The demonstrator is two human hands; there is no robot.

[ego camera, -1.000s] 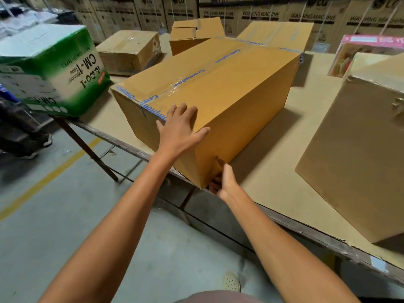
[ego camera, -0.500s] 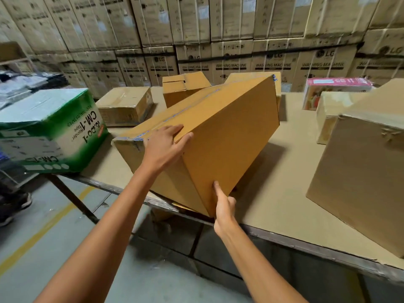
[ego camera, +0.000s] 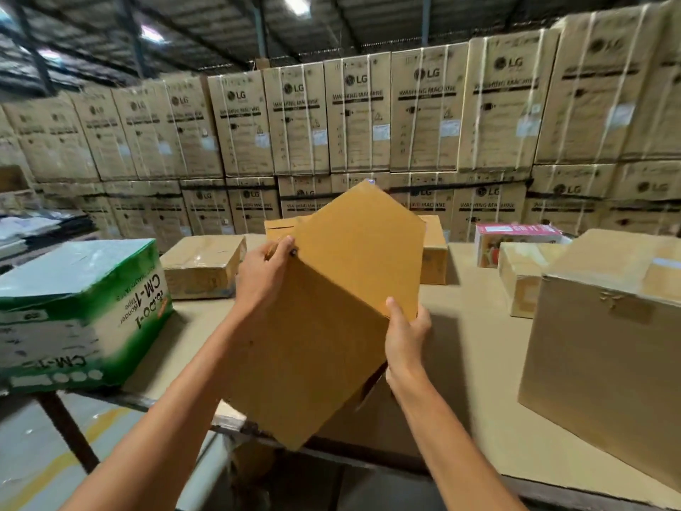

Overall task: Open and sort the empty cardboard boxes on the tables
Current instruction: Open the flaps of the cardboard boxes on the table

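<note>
Head view: long plain brown cardboard box [ego camera: 331, 326] tipped up on end over the near edge of the cardboard-covered tabletop [ego camera: 475, 363], lowest corner past that edge. Left hand [ego camera: 263, 278] clamped on the box's upper left edge, right hand [ego camera: 407, 335] gripping its right edge lower down. Green-and-white printed carton [ego camera: 79, 311] at left, large dull-brown carton [ego camera: 604, 352] at right, both resting on the tabletop, apart from the held box
</note>
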